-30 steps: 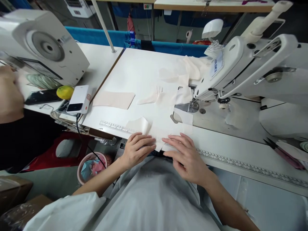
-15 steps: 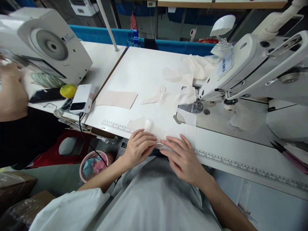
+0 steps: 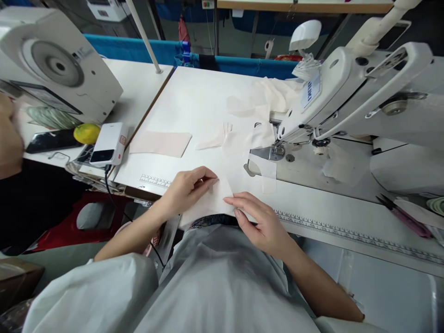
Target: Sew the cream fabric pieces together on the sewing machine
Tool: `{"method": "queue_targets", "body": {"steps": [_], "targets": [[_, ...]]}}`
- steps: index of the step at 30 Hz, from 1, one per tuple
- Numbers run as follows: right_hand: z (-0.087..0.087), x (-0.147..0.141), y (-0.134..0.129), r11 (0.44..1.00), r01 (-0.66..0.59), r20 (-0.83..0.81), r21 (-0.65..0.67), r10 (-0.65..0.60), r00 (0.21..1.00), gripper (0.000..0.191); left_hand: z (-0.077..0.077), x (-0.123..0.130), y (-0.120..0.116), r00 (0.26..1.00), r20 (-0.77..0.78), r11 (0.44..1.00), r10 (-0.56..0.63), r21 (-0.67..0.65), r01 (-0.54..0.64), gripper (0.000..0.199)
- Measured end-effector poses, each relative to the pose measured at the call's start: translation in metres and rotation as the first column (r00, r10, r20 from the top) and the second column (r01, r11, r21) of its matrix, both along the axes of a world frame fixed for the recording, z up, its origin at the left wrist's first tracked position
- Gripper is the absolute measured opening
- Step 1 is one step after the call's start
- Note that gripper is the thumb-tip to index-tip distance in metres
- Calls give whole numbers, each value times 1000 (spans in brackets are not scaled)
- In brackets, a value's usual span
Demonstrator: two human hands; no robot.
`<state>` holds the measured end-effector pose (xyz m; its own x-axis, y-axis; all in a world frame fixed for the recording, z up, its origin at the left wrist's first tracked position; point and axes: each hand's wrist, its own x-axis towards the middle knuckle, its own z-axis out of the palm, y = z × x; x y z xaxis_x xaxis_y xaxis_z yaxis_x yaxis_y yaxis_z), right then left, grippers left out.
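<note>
A pale cream fabric piece [image 3: 208, 203] lies at the table's front edge, partly over it. My left hand [image 3: 189, 187] pinches its upper part between thumb and fingers. My right hand [image 3: 258, 217] has thumb and forefinger closed on the fabric's right edge. Beyond my hands, more thin cream fabric [image 3: 236, 141] runs toward the sewing machine's needle area [image 3: 277, 150], with pins in it. A separate pale pink piece [image 3: 161, 142] lies flat to the left.
The sewing machine [image 3: 322, 92] stands at the right, and scissors [image 3: 404, 217] lie at the far right. On the left are a power bank [image 3: 109, 143], a yellow lemon-like object [image 3: 86, 133], another machine [image 3: 58, 64] and a person's arm [image 3: 9, 134].
My left hand has moved up and left, now pinching the fabric. The piece is opened out between my hands. My right hand has closed its fingers on the edge. The view has shifted slightly.
</note>
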<state>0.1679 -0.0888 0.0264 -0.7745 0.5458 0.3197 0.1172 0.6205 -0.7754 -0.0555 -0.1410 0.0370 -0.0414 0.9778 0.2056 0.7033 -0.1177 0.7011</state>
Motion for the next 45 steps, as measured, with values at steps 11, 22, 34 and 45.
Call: {"method": "queue_targets", "body": {"steps": [11,22,34,45], "targets": [[-19,-19,19,978,137,234,159,-172,957,29,-1,-66,57,975,-179,934,-134,-351,64,30],[-21,-3,21,848,220,203,482,-353,914,25,-1,-80,-34,836,-334,899,435,103,-426,27],[-17,12,13,825,269,160,497,-392,906,23,-16,-32,-19,947,-281,988,152,69,-138,22],[-15,31,8,939,289,124,189,-314,941,24,-22,-3,51,863,-497,993,-91,-113,40,25]]}}
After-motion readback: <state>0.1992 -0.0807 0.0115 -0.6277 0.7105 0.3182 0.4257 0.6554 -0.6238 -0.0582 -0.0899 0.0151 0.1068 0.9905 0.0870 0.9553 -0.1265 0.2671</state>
